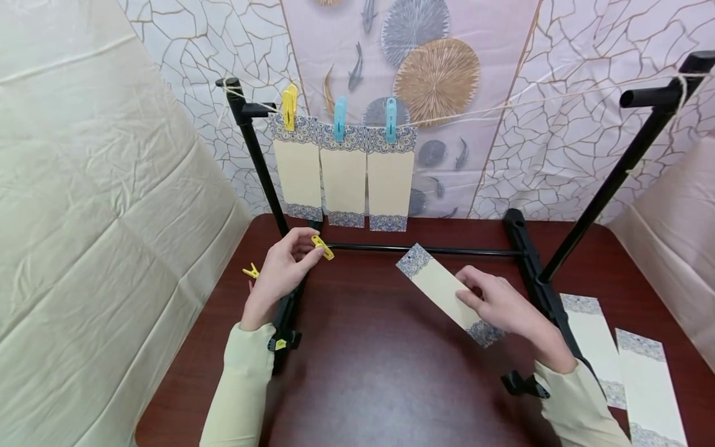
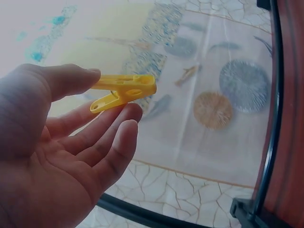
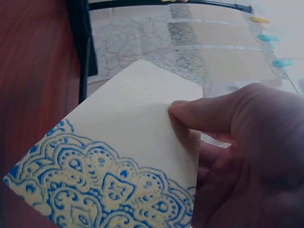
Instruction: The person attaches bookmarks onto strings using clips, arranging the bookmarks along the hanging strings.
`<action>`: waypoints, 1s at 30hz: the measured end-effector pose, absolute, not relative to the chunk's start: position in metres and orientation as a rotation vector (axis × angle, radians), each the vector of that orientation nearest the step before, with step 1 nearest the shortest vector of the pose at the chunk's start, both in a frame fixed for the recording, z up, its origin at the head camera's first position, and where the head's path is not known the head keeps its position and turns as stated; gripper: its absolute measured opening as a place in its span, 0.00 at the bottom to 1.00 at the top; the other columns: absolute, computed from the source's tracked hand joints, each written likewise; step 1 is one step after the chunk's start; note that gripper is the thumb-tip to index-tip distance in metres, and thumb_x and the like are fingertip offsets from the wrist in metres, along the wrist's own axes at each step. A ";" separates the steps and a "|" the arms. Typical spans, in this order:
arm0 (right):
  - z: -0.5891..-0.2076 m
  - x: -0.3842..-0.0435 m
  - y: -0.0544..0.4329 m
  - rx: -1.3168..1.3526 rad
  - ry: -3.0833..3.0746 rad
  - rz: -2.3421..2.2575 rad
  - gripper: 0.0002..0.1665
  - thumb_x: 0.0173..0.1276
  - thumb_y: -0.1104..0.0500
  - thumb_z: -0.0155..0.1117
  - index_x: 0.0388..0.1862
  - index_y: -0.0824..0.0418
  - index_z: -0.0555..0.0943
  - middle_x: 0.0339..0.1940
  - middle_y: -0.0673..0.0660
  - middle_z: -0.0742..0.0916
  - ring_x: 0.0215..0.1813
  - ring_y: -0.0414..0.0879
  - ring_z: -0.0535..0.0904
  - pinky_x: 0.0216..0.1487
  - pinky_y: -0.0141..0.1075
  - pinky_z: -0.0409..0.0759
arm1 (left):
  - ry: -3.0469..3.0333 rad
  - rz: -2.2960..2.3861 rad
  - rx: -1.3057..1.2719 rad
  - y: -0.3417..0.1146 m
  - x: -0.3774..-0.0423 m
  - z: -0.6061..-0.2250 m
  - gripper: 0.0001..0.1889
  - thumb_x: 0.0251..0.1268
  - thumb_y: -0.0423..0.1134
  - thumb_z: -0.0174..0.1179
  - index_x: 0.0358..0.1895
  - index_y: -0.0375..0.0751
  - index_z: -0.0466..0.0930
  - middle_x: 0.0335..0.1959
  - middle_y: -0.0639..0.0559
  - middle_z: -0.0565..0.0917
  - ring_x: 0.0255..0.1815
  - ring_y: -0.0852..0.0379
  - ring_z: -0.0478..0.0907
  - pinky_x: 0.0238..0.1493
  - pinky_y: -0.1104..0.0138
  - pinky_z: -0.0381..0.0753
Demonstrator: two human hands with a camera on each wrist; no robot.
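Note:
My left hand (image 1: 286, 264) pinches a yellow clothespin (image 1: 323, 247) between thumb and fingers; the left wrist view shows the same clothespin (image 2: 126, 89) from the side. In my right hand (image 1: 497, 301) is a cream paper card (image 1: 441, 282) with blue lace-patterned ends, gripped by its edge and tilted above the table. The thumb lies flat on the card's face (image 3: 128, 109) in the right wrist view. Three like cards (image 1: 344, 177) hang side by side from a string (image 1: 475, 113), clipped by one yellow clothespin (image 1: 289, 107) and two blue clothespins (image 1: 339, 119).
The string spans two black posts (image 1: 609, 177) of a stand, joined low by a black crossbar (image 1: 391, 248). Two more cards (image 1: 650, 388) lie on the brown table (image 1: 385, 385) at right. Another yellow clothespin (image 1: 251, 271) sits left of my left hand. Patterned cloth (image 1: 503, 167) hangs behind.

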State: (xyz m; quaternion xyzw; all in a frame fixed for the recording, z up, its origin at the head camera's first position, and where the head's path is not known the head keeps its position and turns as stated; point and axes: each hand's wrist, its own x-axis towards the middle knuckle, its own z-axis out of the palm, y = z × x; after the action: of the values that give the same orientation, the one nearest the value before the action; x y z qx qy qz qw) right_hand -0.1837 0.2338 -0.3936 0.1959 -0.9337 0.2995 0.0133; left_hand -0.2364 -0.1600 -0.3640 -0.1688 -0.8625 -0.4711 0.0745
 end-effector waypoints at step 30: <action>-0.367 -0.200 0.225 0.537 -2.634 1.267 0.09 0.70 0.59 0.63 0.48 0.57 0.78 0.36 0.55 0.85 0.29 0.38 0.76 0.30 0.31 0.74 | -2.190 -1.702 -0.853 -0.074 -0.239 -0.321 0.19 0.69 0.36 0.61 0.60 0.32 0.74 0.45 0.41 0.85 0.45 0.52 0.84 0.42 0.70 0.82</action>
State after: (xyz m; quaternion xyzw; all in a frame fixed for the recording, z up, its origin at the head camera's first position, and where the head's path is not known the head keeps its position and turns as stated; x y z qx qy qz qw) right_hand -0.2005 0.2251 -0.3670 0.1799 -0.8832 0.4248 0.0847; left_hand -0.2388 -0.0741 -0.3213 -0.2918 -0.7493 -0.5824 0.1194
